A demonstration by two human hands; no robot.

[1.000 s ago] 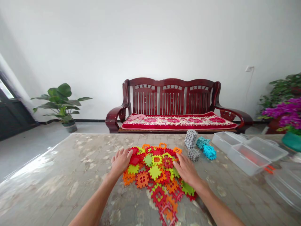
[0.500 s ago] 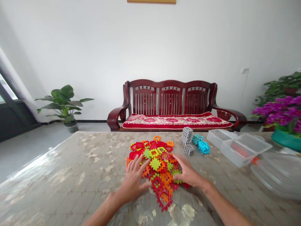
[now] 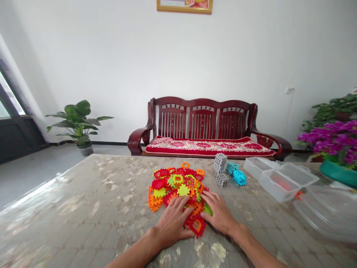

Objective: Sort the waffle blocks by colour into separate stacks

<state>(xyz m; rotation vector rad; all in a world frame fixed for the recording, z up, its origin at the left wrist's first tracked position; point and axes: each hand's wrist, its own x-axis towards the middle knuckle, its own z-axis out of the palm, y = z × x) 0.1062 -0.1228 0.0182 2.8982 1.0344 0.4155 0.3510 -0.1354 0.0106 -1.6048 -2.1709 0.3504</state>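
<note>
Fingers of the left hand are bending loosely, lying spread over the near edge of a heap of notched plastic tiles just below the centre of the frame; the thumb is pointing right, parted from them. The right hand is flanking the heap's right side, thumb and fingers standing apart around a green tile. Neither seems to be clamping a piece, though I can't tell what is hiding beneath the left palm. Red, orange and lime pieces are overlapping at odd tilts, so a careless push could be catching their teeth and dragging neighbours along. Toward the right, a grey tile stack is standing near a blue tile stack; a hard shove that way could be toppling it. Farther right, a clear plastic box is sitting on the tabletop.
</note>
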